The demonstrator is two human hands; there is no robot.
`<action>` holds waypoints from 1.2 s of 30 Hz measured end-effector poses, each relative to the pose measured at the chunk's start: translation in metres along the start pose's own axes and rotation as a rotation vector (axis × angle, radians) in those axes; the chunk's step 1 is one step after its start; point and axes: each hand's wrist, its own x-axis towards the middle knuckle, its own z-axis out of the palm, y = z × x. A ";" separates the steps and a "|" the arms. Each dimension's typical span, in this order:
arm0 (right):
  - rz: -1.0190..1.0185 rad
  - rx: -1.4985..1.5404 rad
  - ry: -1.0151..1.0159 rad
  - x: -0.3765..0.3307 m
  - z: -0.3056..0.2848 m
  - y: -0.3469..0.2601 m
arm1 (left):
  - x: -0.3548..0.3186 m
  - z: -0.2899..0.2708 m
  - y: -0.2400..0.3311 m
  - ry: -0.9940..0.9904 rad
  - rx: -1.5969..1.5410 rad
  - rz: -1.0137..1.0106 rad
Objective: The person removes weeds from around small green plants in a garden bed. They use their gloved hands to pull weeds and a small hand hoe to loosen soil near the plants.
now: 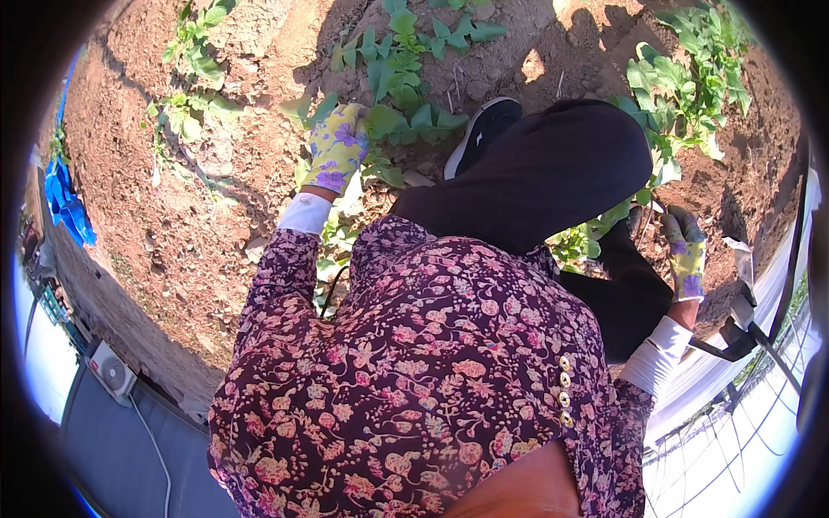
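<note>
My left hand [337, 148], in a yellow glove with purple flowers, is down at a leafy green plant [404, 91]. Its fingers curl under and away from view, so what they grip, if anything, is hidden. Broad lobed leaves lie right beside the knuckles. Off to the right, my right hand [687, 252] wears a matching glove with soil-darkened fingertips. Those fingers stretch toward the ground beside my bent leg, slightly apart, and no held thing shows in them. Closest to that hand are dry brown soil and the lower leaves of another green plant [665, 95].
My dark-trousered knee [596, 164] and a black shoe [484, 129] stand between the plants. More plants [197, 69] grow in the left soil. Blue plastic [67, 203] lies at far left. Metal pieces [741, 324] and white sheeting [691, 401] border the right side.
</note>
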 end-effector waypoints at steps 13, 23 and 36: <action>-0.020 -0.067 -0.051 -0.004 0.018 -0.005 | 0.083 0.154 0.093 -0.088 0.607 0.754; -0.018 0.017 -0.013 -0.005 0.026 -0.015 | 0.101 0.144 0.097 -0.012 0.728 0.875; -0.098 0.002 0.068 -0.015 0.005 -0.052 | 0.160 0.014 0.093 0.212 0.176 0.335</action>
